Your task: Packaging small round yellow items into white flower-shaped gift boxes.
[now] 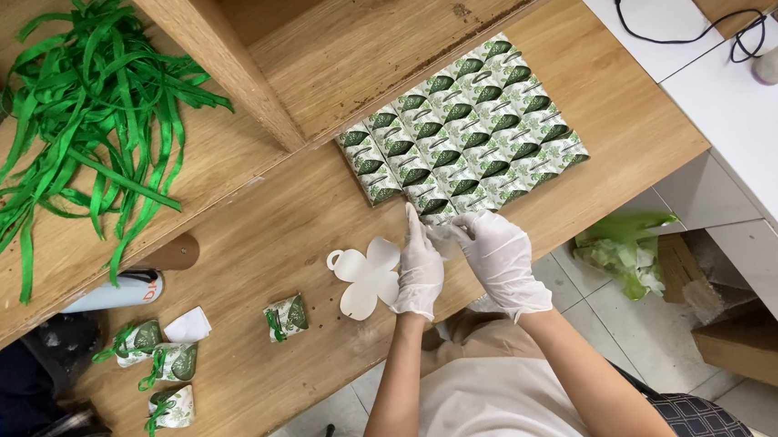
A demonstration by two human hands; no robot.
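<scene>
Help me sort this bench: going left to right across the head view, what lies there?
Green ribbon pile → small ribbon-tied packets → white cut-out card → left hand → right hand → black power cord.

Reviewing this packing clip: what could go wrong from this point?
1. Both gloved hands, left hand and right hand, work at the near edge of the packet block; a nudge could scatter its rows.
2. The white cutout lies near the table edge and could slide off.
</scene>
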